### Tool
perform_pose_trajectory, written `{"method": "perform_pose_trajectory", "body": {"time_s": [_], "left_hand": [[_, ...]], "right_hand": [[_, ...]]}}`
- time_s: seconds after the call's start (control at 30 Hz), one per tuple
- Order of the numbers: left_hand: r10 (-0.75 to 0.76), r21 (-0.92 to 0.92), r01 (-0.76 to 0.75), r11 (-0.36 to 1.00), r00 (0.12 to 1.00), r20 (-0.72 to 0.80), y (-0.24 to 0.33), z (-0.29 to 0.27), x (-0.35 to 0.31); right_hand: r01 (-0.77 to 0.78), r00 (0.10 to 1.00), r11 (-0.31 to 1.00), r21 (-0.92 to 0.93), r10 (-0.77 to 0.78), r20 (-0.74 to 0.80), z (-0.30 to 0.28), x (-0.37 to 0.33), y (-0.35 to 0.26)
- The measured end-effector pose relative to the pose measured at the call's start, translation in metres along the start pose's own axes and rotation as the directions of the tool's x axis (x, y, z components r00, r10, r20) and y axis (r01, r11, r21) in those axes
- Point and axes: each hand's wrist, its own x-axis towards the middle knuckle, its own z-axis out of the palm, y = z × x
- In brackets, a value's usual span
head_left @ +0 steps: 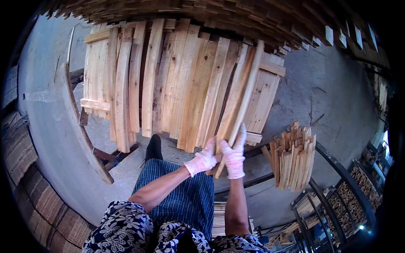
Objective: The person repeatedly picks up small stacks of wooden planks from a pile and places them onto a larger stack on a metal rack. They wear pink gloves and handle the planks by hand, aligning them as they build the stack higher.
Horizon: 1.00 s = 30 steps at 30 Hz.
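Observation:
Both my hands wear pale knitted gloves and meet at the near end of a row of wooden boards (pixel 187 80). My right hand (pixel 233 157) is closed round the near part of a long, narrow wooden slat (pixel 249 90), with a finger stretched along its side. This slat slants away over the boards to the far right. Just left of it, my left hand (pixel 202 159) grips the near end of another wooden slat, its fingers partly hidden. The boards lie side by side, some overlapping, on wooden crosspieces (pixel 96 104).
A large wood stack (pixel 253 17) overhangs the far side. To the right stands a bundle of short slats (pixel 293 156) beside dark metal rails (pixel 341 170). A curved wooden beam (pixel 80 126) lies on the left above the concrete floor (pixel 46 109). Stacked slatted panels (pixel 40 194) line the left edge.

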Motion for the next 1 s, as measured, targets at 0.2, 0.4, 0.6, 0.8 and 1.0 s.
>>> {"method": "perform_pose_trajectory", "body": {"time_s": [0.2,0.4,0.6,0.8,1.0], "left_hand": [[0.175,0.366,-0.205,0.908,0.978,0.114,0.012,0.059,0.104],[0.272,0.484,-0.238,0.842,0.962,0.001,0.047,-0.003,0.039],[0.361,0.661,0.467,0.588,0.579,-0.731,0.045,-0.225,-0.033],[0.057,0.452,0.572,0.685,0.576,-0.815,0.018,-0.298,-0.011],[0.062,0.372,0.408,0.834,0.6,-0.797,-0.004,-0.327,-0.018]], "right_hand": [[-0.037,0.998,0.947,-0.319,0.049,0.029,-0.069,0.083,0.011],[0.097,0.995,0.743,-0.662,-0.062,0.075,-0.078,0.104,0.063],[-0.008,0.971,0.799,-0.601,-0.138,-0.196,-0.108,0.169,0.094],[0.098,0.982,0.763,-0.639,-0.179,-0.063,-0.077,0.151,0.062],[0.035,0.995,0.938,-0.346,-0.066,-0.08,-0.016,0.108,-0.018]]}}
